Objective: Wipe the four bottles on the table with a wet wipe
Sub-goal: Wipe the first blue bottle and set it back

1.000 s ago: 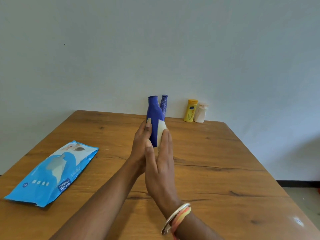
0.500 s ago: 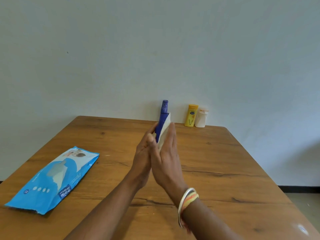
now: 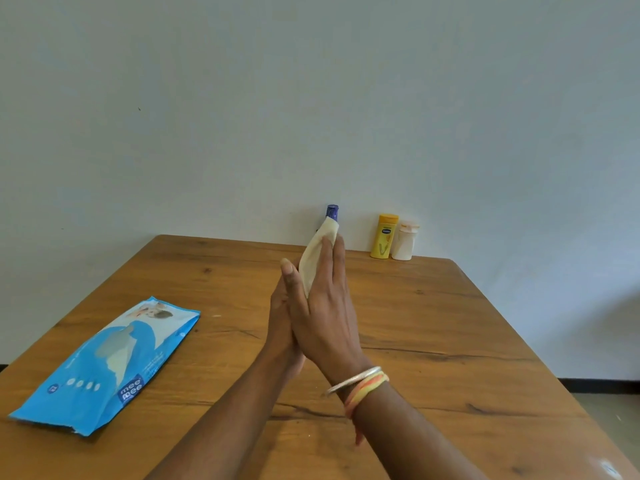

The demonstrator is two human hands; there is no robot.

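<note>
- The right hand (image 3: pixel 325 320) lies flat, fingers straight, pressing the wet wipe (image 3: pixel 313 261) against something held between both palms; the left hand (image 3: pixel 282 327) is pressed against it from the other side, mostly hidden
- What the wipe covers cannot be seen; a dark blue bottle top (image 3: pixel 332 213) pokes out just above the wipe, but whether it is held or stands behind at the wall is unclear
- A yellow bottle (image 3: pixel 383 237) and a white bottle (image 3: pixel 404 241) stand upright, touching or nearly so, at the far edge of the tabletop (image 3: pixel 450 323) by the wall
- The blue wipe pack (image 3: pixel 110 362) lies flat, well apart to the left
- Judgement: these small plastic bottles look light and stiff, smooth and likely slippery once damp; best held round the body with one hand while the other rubs
- The wipe is soft and limp, so it needs a flat palm behind it
</note>
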